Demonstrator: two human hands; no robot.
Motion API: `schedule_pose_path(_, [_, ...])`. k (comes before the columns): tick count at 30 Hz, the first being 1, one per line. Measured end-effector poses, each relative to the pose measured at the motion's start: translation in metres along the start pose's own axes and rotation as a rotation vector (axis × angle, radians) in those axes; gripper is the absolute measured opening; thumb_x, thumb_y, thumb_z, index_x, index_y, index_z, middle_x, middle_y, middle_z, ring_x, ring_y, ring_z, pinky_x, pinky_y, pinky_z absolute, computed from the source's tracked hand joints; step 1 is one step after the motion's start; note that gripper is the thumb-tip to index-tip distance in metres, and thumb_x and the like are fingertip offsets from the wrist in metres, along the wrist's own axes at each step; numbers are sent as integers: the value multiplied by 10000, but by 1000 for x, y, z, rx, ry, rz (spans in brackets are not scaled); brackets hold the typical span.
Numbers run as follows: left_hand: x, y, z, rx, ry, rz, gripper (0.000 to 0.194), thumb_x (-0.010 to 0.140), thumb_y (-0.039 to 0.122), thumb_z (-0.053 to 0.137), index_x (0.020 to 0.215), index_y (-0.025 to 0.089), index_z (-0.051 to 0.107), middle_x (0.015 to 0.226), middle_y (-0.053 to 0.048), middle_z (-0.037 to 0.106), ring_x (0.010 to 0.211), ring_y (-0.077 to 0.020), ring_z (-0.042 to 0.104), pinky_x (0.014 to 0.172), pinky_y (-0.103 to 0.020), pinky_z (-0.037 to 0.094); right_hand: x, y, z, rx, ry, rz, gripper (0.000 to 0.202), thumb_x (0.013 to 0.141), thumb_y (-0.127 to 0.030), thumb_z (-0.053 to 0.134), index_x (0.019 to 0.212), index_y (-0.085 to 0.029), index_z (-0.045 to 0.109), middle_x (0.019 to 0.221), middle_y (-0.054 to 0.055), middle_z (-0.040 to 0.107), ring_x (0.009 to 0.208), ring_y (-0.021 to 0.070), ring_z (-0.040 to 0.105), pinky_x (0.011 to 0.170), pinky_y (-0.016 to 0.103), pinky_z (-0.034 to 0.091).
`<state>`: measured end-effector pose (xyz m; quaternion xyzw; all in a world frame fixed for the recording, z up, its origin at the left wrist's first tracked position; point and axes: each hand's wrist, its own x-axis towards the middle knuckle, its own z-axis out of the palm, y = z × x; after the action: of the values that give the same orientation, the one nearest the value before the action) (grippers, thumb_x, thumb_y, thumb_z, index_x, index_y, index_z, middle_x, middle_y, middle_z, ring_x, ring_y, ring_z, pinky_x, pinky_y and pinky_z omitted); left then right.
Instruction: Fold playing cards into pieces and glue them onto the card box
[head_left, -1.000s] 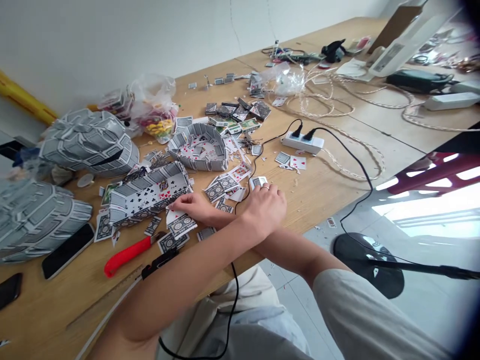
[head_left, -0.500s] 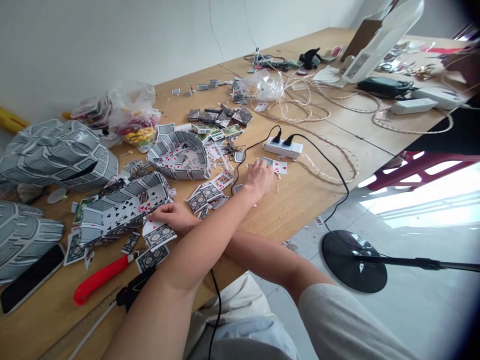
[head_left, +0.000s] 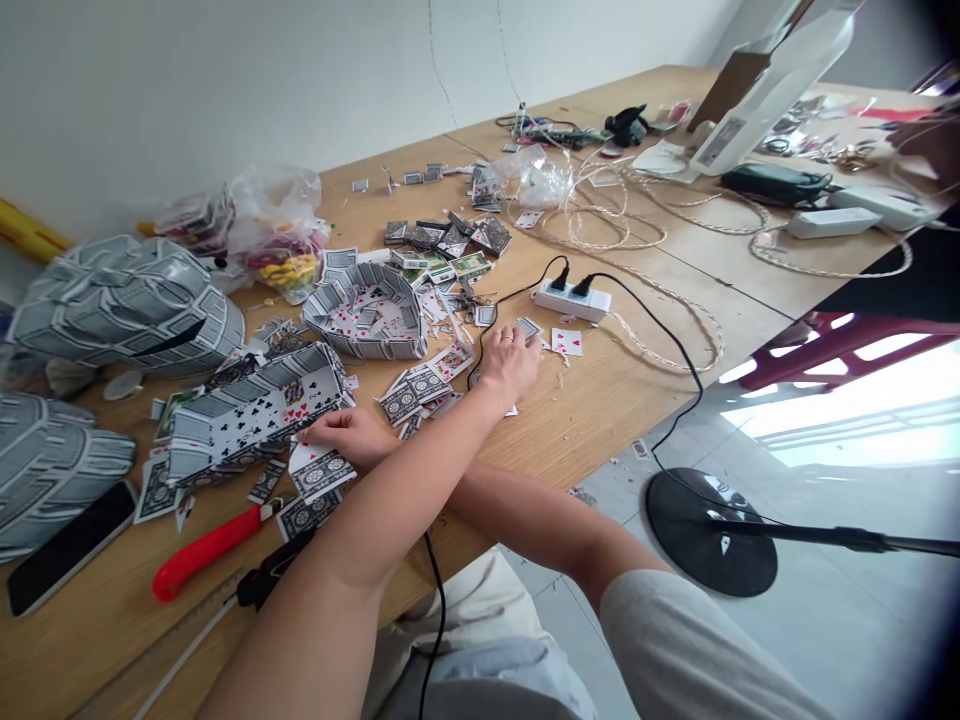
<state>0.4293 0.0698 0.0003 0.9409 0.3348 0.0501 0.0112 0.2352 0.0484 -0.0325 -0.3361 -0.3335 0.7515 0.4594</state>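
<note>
My forearms cross, the left over the right. My left hand (head_left: 511,365), a ring on one finger, is over the right part of the table, its fingertips closed on a small grey-backed playing card (head_left: 529,328). A red-heart playing card (head_left: 567,342) lies just right of it. My right hand (head_left: 349,436) pinches the corner of a folded playing card (head_left: 322,474) with a dark patterned back. Beside that hand stands a long open box made of folded playing cards (head_left: 251,415). Behind it is a heart-shaped card box (head_left: 367,345) with scraps inside.
A red-handled knife (head_left: 206,550), a black glue gun (head_left: 262,580) and a phone (head_left: 71,545) lie front left. Large card-built shapes (head_left: 127,300) stand at left. A power strip (head_left: 572,298) with black plugs and coiled cord sits at right. Loose cards (head_left: 416,392) lie mid-table.
My left hand has drawn slightly left with the small card, widening its gap from the red-heart card. My right hand keeps its pinch. The whole view has shifted a little.
</note>
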Motion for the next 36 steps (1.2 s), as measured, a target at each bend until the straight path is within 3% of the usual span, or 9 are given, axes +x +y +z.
schedule_pose_path(2, [1, 1, 4, 8, 4, -80, 579, 1111, 401, 468, 1537, 19, 552, 1630, -307, 490, 1557, -411, 433, 1273, -551, 338, 0, 1, 0, 34, -52, 24, 283, 630, -421, 902, 691, -170, 787, 766, 6, 751, 721, 159, 584, 677, 271, 435])
schedule_pose_path(4, [3, 2, 8, -9, 4, -71, 595, 1107, 410, 470, 1567, 37, 530, 1705, -287, 398, 1612, -405, 349, 1309, -556, 288, 1, 2, 1, 64, -78, 46, 276, 619, -418, 903, 693, -177, 789, 742, -6, 735, 711, 151, 576, 684, 272, 437])
schedule_pose_path(8, [5, 5, 9, -76, 4, 74, 452, 1114, 254, 408, 1507, 168, 613, 1600, -190, 570, 1529, -314, 475, 1285, -518, 337, -2, -1, 1, 115, -80, 85, 307, 569, -422, 937, 650, -180, 765, 730, -7, 729, 702, 147, 589, 678, 271, 444])
schedule_pose_path(13, [1, 8, 6, -97, -1, 64, 421, 1067, 117, 421, 1428, 86, 635, 1452, -221, 657, 1374, -286, 606, 1220, -462, 416, -6, -8, 4, 153, -56, 135, 398, 501, -449, 1009, 628, -180, 744, 661, -21, 700, 658, 141, 575, 641, 267, 436])
schedule_pose_path(21, [-11, -4, 1, -148, -28, 85, 287, 1013, 66, 526, 1231, 114, 706, 1276, -163, 708, 1140, -223, 716, 1005, -305, 527, -4, -7, 7, 147, -36, 199, 362, 533, -395, 1029, 609, -186, 744, 652, -31, 694, 649, 147, 574, 630, 274, 440])
schedule_pose_path(23, [-12, -4, 0, -154, -15, 71, 278, 1041, 91, 512, 1234, 115, 710, 1289, -161, 704, 1131, -220, 714, 1007, -310, 523, -5, -6, 8, 150, -25, 203, 349, 566, -372, 1023, 610, -183, 733, 648, -33, 684, 648, 142, 570, 629, 269, 437])
schedule_pose_path(28, [-13, 2, 0, -134, -7, -40, 283, 1077, 208, 542, 1182, 36, 741, 1245, -240, 706, 1203, -316, 679, 1047, -428, 511, -9, -10, 7, 166, -17, 218, 329, 620, -359, 1006, 634, -171, 736, 676, -16, 695, 656, 142, 578, 626, 268, 440])
schedule_pose_path(32, [-12, 6, 1, -152, -22, -72, 256, 1069, 127, 522, 1178, 65, 746, 1226, -204, 722, 1195, -277, 687, 1038, -397, 511, -11, -12, 7, 175, -12, 237, 335, 597, -362, 1014, 664, -165, 752, 689, -6, 706, 653, 142, 580, 629, 274, 451])
schedule_pose_path(36, [-7, 0, -1, -193, -22, -163, 342, 1028, 271, 687, 1277, 36, 683, 1320, -241, 683, 1277, -309, 657, 1063, -401, 510, -11, -13, 7, 176, -8, 239, 382, 517, -389, 1039, 645, -181, 745, 675, -14, 700, 669, 152, 585, 634, 276, 464])
